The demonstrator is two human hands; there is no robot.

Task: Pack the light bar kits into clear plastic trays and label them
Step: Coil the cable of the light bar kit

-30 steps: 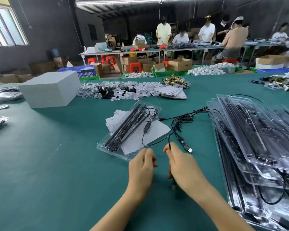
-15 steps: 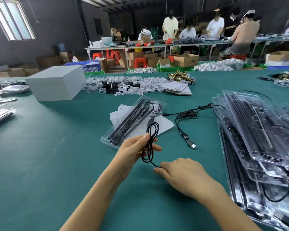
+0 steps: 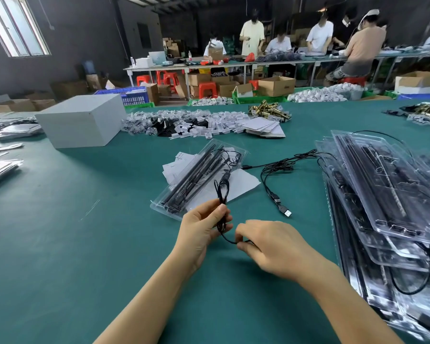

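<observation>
Black thin cable, looped, pinched by left hand and right hand.

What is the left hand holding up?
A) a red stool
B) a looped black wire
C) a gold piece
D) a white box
B: the left hand grips a bunch of looped black wire between thumb and fingers, while the right hand pinches the same wire lower down.
</observation>
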